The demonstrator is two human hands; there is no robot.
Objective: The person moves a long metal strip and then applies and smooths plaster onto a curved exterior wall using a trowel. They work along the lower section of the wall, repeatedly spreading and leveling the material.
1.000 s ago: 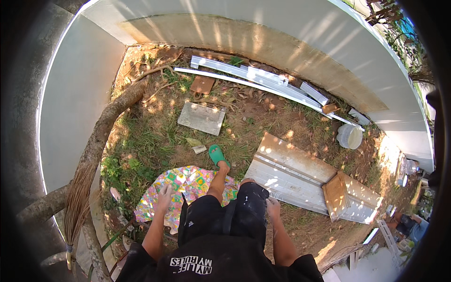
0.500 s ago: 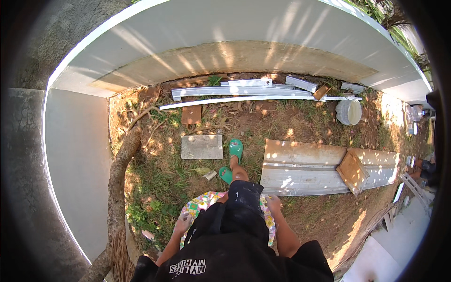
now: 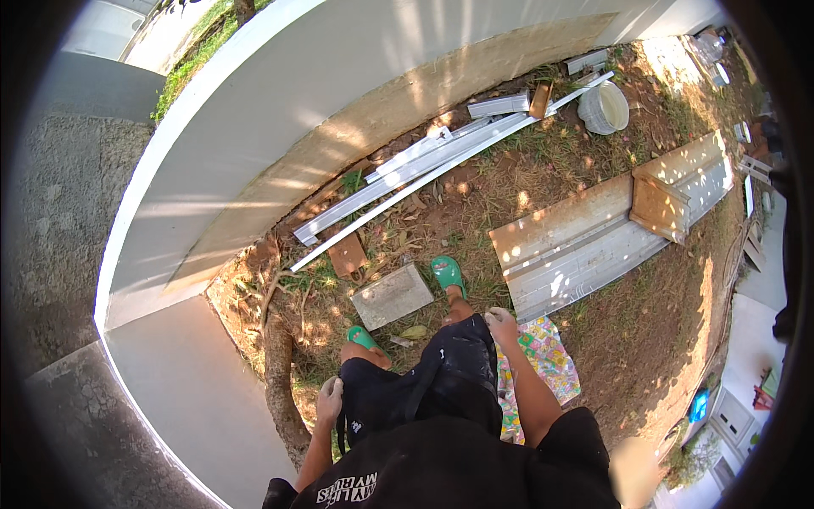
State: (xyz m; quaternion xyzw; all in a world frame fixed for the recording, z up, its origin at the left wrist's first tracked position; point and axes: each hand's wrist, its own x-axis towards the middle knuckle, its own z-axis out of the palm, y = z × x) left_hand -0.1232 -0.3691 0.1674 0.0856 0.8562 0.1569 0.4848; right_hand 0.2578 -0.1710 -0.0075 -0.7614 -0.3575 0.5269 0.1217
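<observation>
My left hand (image 3: 331, 399) is at the left side of my dark shorts, its dusty fingers curled against the cloth. My right hand (image 3: 500, 327) rests by the right thigh, fingers bent inward; whether either hand grips anything is hidden. Both feet wear green sandals (image 3: 446, 273) on grassy dirt, beside a pale rectangular slab (image 3: 390, 297). Below my right hand lies a flowered plastic sheet (image 3: 553, 369), partly behind my body. A tree branch (image 3: 278, 373) is close on my left.
Long white metal strips (image 3: 398, 187) and brown boards (image 3: 348, 254) lie along a curved wall (image 3: 220, 161). A white bucket (image 3: 602, 108) stands nearby. Rusty sheet metal (image 3: 543, 263) with a wooden piece (image 3: 657, 208) lies rightward. A paved area (image 3: 755, 339) borders the far right.
My body and view have turned leftward, and my feet have stepped nearer the slab. The flowered sheet now shows to my right, and both hands have stayed by my thighs.
</observation>
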